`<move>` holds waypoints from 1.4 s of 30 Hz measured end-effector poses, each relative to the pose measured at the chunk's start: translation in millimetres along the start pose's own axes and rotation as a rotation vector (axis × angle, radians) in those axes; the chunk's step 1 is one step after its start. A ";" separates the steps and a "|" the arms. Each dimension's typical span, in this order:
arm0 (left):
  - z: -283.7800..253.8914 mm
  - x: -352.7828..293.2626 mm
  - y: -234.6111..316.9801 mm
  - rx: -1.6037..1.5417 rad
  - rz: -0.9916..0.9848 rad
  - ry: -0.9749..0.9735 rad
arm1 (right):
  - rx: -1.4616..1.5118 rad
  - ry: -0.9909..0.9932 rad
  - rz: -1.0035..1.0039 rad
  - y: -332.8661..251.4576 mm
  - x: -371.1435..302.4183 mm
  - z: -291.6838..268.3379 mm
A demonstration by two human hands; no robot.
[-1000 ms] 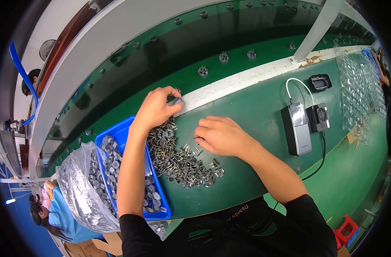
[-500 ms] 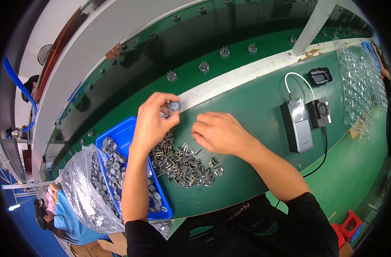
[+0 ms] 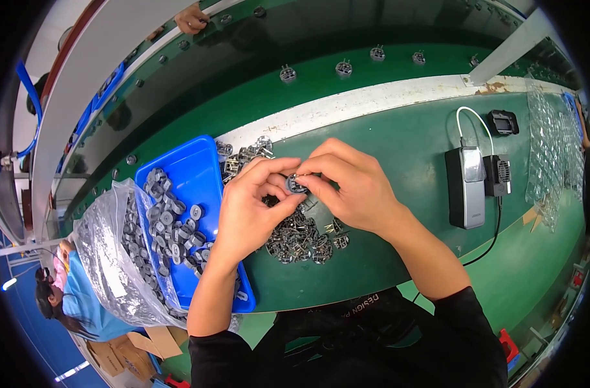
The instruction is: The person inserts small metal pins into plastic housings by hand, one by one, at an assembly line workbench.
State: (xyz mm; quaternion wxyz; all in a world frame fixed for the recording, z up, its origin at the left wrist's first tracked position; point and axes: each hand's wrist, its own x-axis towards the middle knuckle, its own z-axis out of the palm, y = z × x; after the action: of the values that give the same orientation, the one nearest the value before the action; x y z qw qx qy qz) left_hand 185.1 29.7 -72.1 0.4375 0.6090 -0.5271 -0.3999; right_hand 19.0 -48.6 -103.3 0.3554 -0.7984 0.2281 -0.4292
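Note:
My left hand is closed, holding a small round grey plug part between thumb and fingers above the table. From the other side, my right hand pinches at the same part, its fingertips by small metal bits on the part's upper face. Below both hands lies a heap of dark plug inserts with metal pins. More pinned inserts lie beyond my left hand. Beside my left forearm stands a blue tray with several loose round grey caps.
A clear plastic bag of grey caps leans on the tray's left. Past the white ledge, a green belt carries spaced plug parts. To the right are a grey-black device, a cabled black box and clear blister trays.
My hands have come together; the right now grips at the part held in the left. The left has lowered and moved right. The view has shifted, and belt parts sit further right.

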 end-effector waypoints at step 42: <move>-146.0 27.0 -35.6 0.978 -0.106 0.459 | -0.258 -0.584 0.061 11.5 -6.5 -3.9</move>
State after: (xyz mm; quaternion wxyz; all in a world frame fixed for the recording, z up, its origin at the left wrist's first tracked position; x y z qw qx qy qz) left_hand 337.3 21.4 -63.3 0.1864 0.8389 -0.5112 0.0137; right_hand 11.6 -53.1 -114.1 0.3142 -0.9191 0.1931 -0.1385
